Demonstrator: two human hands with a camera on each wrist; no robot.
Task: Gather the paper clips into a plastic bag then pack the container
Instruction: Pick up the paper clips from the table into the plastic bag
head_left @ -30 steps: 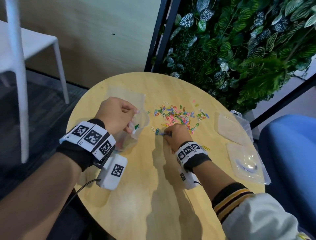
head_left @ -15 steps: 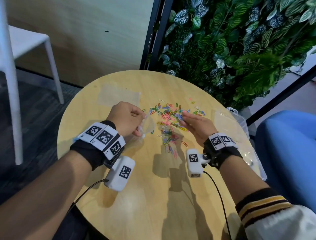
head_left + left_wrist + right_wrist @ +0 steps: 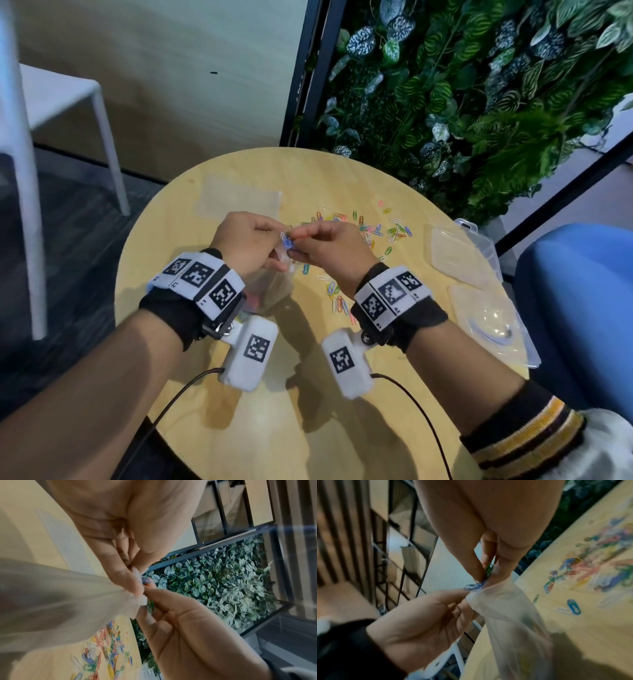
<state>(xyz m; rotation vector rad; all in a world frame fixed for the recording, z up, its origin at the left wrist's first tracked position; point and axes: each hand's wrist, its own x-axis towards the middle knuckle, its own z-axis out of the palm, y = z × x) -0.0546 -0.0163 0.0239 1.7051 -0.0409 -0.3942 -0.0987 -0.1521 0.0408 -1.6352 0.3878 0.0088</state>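
My left hand pinches the gathered mouth of a clear plastic bag, which hangs above the round wooden table with coloured clips inside. My right hand meets it fingertip to fingertip and pinches a few paper clips at the bag's mouth. A blue clip sticks out between the two hands. Several loose coloured paper clips lie scattered on the table behind and to the right of my hands. The left wrist view shows the bag stretched from my left fingers.
A clear plastic container and its lid lie at the table's right edge. A second flat plastic bag lies at the back left. A wall of plants stands behind, a white chair at left, a blue seat at right.
My right hand left the pile and came left to the bag's mouth with clips in its fingers. My left hand lifted the bag slightly toward it.
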